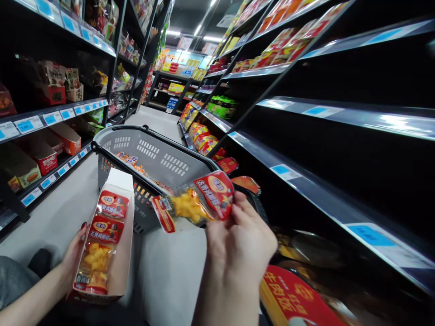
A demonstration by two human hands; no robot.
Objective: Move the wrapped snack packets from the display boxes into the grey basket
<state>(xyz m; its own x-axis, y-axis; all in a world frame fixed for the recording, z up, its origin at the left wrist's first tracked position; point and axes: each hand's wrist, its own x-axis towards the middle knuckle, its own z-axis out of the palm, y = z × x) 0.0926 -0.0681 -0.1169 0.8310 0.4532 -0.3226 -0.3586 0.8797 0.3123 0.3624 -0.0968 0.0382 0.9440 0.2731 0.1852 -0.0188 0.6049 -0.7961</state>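
My left hand (pixel 76 246) is wrapped round the side of an open cardboard display box (pixel 123 253), tilted toward me at the lower left. Several red snack packets (pixel 106 231) with yellow food behind clear film stand inside it. In my right hand (pixel 243 235) I pinch one snack packet (pixel 195 201) of the same kind by its red end. It hangs in the air over the near right side of a grey shopping basket (pixel 159 156). Orange and white packets (pixel 131 159) lie in the basket. The fingertips of my left hand are partly hidden by the box.
Shelves with blue price tags (pixel 52 118) and boxed snacks run along the left. To the right, a tall dark rack has a shelf edge (pixel 288 174) close by, with noodle packs (pixel 204 138) farther down. A red boxed meal (pixel 299 294) sits low at the right.
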